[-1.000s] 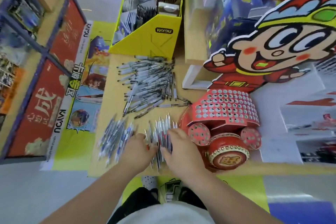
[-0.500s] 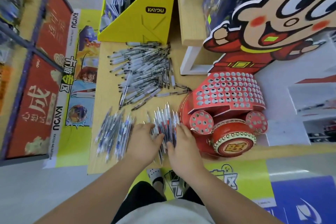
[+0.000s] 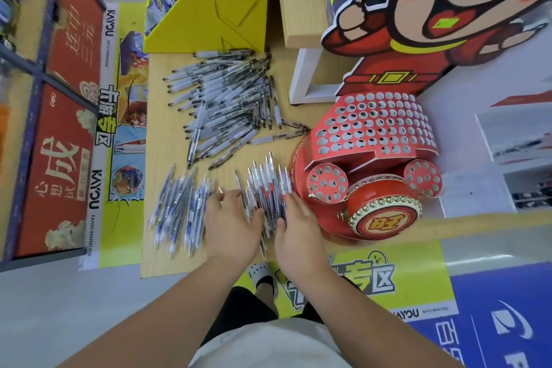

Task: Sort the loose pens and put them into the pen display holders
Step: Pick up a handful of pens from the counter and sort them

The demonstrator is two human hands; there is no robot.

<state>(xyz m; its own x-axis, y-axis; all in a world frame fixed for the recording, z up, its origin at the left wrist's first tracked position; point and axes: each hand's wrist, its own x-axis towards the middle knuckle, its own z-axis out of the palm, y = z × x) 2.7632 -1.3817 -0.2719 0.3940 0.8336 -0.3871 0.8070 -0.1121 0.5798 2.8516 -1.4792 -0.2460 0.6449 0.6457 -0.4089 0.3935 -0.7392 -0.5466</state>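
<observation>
Head view, left to right: what lies on the desk?

— On the near left of the desk [image 3: 161,140] I see a heap of blue pens [image 3: 179,212], lying roughly side by side. Farther back, a larger and messier heap of black pens [image 3: 227,104] spreads out in front of a yellow box [image 3: 215,15].

And the grips?

— My left grip [image 3: 231,221] lies palm down just right of the blue pens. Its fingers are straight and spread, so it is released, and its thumb side presses against the left flank of a bundle of red pens [image 3: 268,188]. My right grip [image 3: 298,227] lies palm down on the other flank, fingers straight, released too, with the thumb touching the bundle. The red pens sit between the two, flat on the desk near its front edge.

Where is the holder?

— Just right of the red pens; whether it touches them I cannot tell. It is a red drum-shaped pen holder [image 3: 373,128] with a sloped top full of round holes and two small holed discs lower down. Behind it stands a cartoon cut-out [image 3: 418,24].
</observation>
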